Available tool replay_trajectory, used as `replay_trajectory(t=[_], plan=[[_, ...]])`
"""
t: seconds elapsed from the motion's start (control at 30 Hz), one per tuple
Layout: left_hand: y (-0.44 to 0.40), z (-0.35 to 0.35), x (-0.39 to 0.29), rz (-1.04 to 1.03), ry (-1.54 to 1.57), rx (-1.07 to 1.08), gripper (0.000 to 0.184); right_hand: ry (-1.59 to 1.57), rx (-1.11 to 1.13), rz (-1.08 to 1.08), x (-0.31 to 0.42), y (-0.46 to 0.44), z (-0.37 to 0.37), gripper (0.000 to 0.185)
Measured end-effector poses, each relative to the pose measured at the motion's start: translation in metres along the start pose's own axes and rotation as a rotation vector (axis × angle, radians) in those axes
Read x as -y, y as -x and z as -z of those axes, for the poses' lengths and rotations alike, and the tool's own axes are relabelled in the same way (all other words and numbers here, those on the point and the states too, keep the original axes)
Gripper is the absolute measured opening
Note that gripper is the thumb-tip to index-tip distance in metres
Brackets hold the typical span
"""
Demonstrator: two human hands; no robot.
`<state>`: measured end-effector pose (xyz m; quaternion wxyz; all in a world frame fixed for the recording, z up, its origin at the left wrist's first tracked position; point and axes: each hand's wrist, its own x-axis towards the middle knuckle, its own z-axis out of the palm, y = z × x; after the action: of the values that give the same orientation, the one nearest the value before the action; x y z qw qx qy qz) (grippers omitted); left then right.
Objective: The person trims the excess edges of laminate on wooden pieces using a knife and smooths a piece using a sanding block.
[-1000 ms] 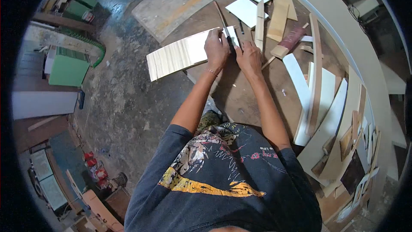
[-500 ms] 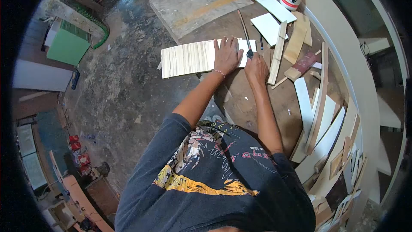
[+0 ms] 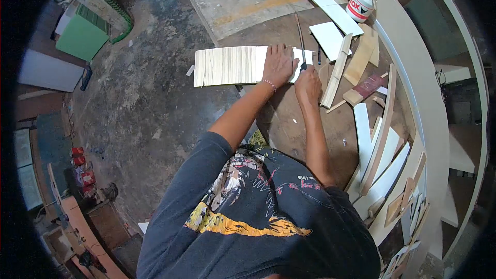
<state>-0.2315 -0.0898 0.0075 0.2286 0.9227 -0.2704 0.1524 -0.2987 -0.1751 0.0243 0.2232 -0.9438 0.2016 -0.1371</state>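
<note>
A flat board with a striped wood-grain face [image 3: 223, 66] lies at the work table's edge, its left part reaching out over the floor. My left hand [image 3: 279, 64] rests flat on it near the right end, fingers stretched out. My right hand [image 3: 308, 85] is closed around the black handle of a long, thin-bladed tool [image 3: 300, 33]. The blade lies across the board's white right end and points away from me. Whether it is a saw or a file I cannot tell.
Right of my hands are wood strips [image 3: 338, 72], a white offcut [image 3: 328, 39], a block with dark red wrapping [image 3: 364, 90] and a white tub [image 3: 360, 5]. Long offcuts [image 3: 380, 139] pile along the table's right side. A curved panel edge [image 3: 408, 67] runs behind them.
The whole view has shifted a little. Against the board, my right hand has drawn slightly back toward me with the tool. My left hand stays pressed on the board.
</note>
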Motion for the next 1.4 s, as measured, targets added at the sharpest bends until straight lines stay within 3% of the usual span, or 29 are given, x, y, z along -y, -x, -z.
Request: replay_trajectory(t=[0.17,0.27,0.3,0.4,0.5,0.7,0.9,1.1,1.4], plan=[[-0.015,-0.003,0.002,0.051,-0.043,0.001,0.037,0.024,-0.008,0.051,0.007,0.0,0.004,0.014],[-0.023,-0.008,0.006,0.103,-0.033,0.069,0.039,0.024,0.09,0.072,0.009,0.0,0.013,0.024],[-0.023,-0.014,0.008,0.092,-0.004,-0.024,0.038,0.032,0.087,0.075,0.009,0.001,0.014,0.038],[-0.031,-0.019,0.013,0.059,-0.053,0.054,0.041,0.115,0.173,0.082,0.011,0.004,0.02,0.047],[-0.033,-0.003,0.004,0.152,0.021,0.152,0.041,0.118,0.131,0.052,0.004,0.004,0.007,0.05],[-0.031,-0.01,0.009,0.1,0.006,0.079,0.042,0.12,0.099,0.065,0.002,0.003,0.0,0.05],[-0.035,-0.017,0.005,0.186,-0.018,0.011,0.046,0.065,0.157,0.01,0.004,0.015,0.011,0.053],[-0.033,-0.02,0.007,0.199,-0.05,0.042,0.043,0.132,0.161,0.031,-0.001,0.065,0.024,0.057],[-0.036,-0.013,0.0,0.279,-0.016,0.157,0.041,0.128,0.051,0.066,-0.001,0.022,-0.002,0.055]])
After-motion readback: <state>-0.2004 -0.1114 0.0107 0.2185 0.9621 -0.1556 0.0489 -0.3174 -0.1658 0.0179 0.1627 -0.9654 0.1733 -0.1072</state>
